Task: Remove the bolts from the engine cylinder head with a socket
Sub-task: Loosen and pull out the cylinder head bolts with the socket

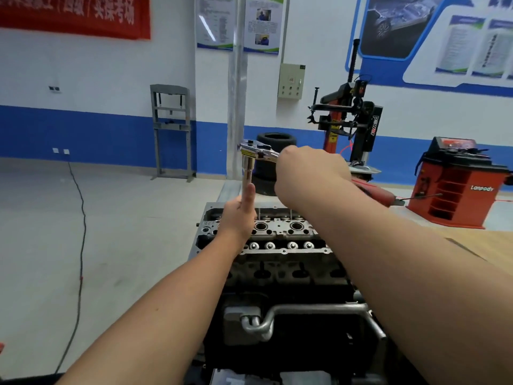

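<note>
The extension (248, 173) was steadied upright by the left hand (241, 218), fingers wrapped round it, presumably keeping the hidden socket seated on a bolt in the head (280, 240). The ratchet (259, 152) handle was gripped in the closed right hand (308, 176) for leverage.

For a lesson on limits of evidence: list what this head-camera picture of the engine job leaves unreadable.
- Where the socket bar meets the cylinder head: hidden by the left hand; no bolt visible there.
- Wrench handle: mostly covered by the right hand.
- Wall posters: text too blurred and small.
- Lower engine: cut off by the bottom edge.
</note>
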The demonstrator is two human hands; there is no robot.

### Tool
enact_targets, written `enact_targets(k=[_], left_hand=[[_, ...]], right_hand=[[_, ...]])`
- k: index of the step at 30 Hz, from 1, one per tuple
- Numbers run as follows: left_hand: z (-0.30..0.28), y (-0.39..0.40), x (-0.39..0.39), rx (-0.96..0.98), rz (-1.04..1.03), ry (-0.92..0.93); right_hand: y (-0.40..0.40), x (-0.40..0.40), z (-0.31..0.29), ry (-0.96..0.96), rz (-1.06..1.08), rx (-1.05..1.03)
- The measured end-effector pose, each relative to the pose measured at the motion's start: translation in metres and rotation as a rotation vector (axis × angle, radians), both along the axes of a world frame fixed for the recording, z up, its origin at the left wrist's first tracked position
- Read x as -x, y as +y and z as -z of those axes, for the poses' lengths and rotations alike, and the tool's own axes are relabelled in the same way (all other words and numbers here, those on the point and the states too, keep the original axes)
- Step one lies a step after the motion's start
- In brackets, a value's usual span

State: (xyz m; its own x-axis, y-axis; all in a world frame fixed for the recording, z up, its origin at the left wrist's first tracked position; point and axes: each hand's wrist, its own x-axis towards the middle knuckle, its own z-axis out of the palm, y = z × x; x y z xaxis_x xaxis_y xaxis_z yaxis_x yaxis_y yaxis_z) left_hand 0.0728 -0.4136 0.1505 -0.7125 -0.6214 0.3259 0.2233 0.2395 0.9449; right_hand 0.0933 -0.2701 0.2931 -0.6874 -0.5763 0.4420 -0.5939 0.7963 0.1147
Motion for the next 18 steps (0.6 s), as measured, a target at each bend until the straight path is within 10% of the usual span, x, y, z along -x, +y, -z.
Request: enact_targets(k=[6,18], left_hand=[[-0.039,-0.023,-0.010,0.001,0.268,-0.003],[-0.048,-0.002,0.008,-0.122,-0.085,0.033]], right_hand=[[-0.013,0.034,0.012,0.241,0.014,0.044],[-0.026,0.064,0.011,0.472,0.026,-0.024]])
